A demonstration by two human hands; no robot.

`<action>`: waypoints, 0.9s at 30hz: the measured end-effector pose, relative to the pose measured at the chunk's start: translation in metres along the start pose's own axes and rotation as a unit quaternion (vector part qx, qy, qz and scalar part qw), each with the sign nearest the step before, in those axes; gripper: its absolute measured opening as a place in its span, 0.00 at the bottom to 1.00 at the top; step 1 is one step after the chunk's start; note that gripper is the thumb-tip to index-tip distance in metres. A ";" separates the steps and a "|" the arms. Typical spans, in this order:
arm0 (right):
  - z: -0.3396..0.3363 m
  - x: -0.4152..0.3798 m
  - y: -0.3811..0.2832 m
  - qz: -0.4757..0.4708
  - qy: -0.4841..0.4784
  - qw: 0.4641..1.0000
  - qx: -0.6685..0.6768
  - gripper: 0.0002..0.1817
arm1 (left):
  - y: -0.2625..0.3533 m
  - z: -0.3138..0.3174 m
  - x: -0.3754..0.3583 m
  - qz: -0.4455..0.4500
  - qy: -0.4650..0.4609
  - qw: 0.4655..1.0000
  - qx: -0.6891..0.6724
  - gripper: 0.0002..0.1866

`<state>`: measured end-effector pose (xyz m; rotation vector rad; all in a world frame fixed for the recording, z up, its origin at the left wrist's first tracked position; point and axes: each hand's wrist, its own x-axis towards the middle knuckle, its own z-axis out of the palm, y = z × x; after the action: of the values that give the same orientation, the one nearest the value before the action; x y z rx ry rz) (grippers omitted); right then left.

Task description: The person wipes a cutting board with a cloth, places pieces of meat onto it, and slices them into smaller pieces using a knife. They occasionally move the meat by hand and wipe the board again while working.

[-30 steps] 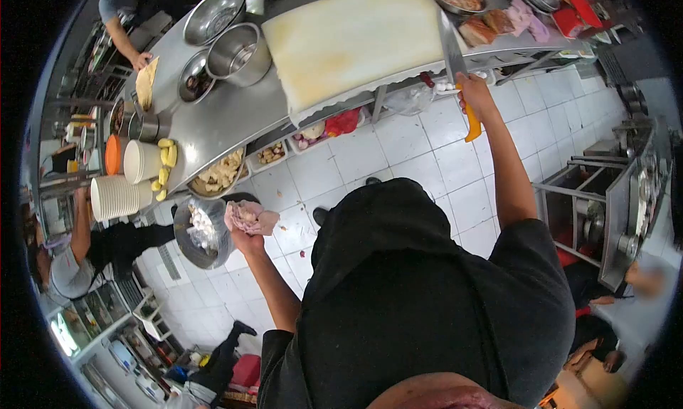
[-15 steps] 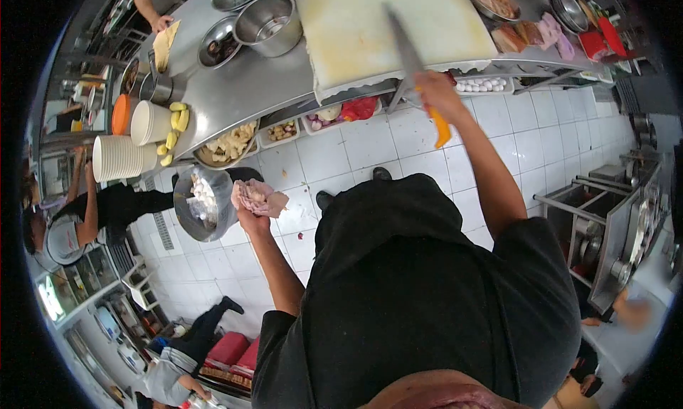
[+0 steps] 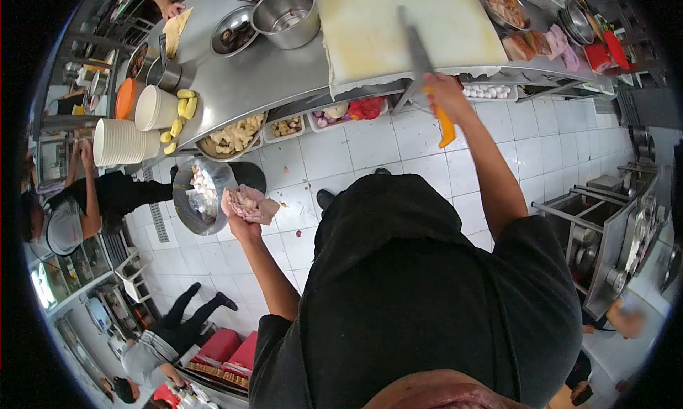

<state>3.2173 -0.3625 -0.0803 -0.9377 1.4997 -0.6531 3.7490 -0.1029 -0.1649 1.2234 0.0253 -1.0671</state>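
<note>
My left hand (image 3: 245,229) is closed round a crumpled pinkish cloth (image 3: 250,205) beside a lined waste bin (image 3: 204,195) holding white scraps. A large knife (image 3: 418,51) with a yellow-orange handle is in my right hand (image 3: 447,96), its blade pointing away from me over the front part of the white cutting board (image 3: 398,24). Some of the handle shows below the fist. Whether the blade touches the board is unclear.
Metal bowls (image 3: 286,17) stand left of the board, with stacked white tubs (image 3: 121,143) farther left. Ginger (image 3: 233,135) fills a bowl below the counter edge. A co-worker's hand (image 3: 172,10) touches a flat tan piece. Meat (image 3: 518,46) lies at the right. Other people stand at the left.
The view has shifted, so the counter and board appear farther right. My left hand and the cloth are slightly closer to the bin. Both hands keep their hold.
</note>
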 end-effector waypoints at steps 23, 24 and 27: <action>0.036 -0.021 -0.010 -0.050 -0.071 0.996 -0.018 0.16 | 0.008 -0.045 0.009 -0.009 -0.162 0.985 -0.063 0.23; 0.020 -0.012 -0.002 -0.070 -0.018 0.997 0.004 0.16 | 0.013 -0.034 0.000 -0.007 -0.119 0.992 -0.045 0.23; -0.063 0.024 0.036 -0.083 0.102 0.985 0.112 0.18 | 0.023 -0.032 -0.021 0.007 -0.046 0.998 -0.031 0.23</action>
<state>3.1495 -0.3716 -0.1134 -0.8469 1.4973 -1.0437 3.7694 -0.0657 -0.1491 1.1155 -0.0213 -1.1023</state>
